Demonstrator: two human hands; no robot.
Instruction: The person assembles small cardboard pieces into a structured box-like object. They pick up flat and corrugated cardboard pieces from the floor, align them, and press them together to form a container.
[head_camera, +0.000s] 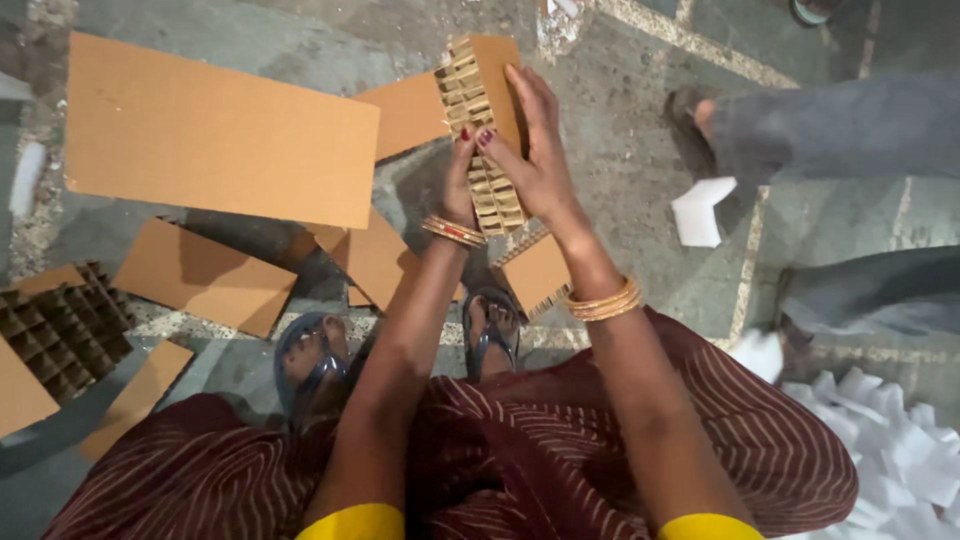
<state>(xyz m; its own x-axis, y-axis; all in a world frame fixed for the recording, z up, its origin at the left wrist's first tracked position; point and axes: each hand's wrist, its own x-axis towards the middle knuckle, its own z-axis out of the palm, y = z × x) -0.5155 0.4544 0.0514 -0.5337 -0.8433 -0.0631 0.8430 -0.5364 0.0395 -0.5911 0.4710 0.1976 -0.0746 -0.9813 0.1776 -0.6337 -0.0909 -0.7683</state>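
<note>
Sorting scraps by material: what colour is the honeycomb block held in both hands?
Light brown cardboard, the honeycomb block, with open cells along its edge; seen in the head view.

Lighting: moderate, warm, fairly even; no harsh glare. Source appears overhead, somewhat to the right, since shadows fall left and downward. Shadows: soft-edged dark patch on the concrete floor beneath the large cardboard sheet; a dimmer zone around the sandalled feet. Brightest areas: white foam pieces at lower right, near overexposed, detail lost. Sharpness: centre reasonably crisp; honeycomb board cells legible. Edges: slight wide-angle stretch and softness at corners. Slight motion blur on a white piece at right.
</note>
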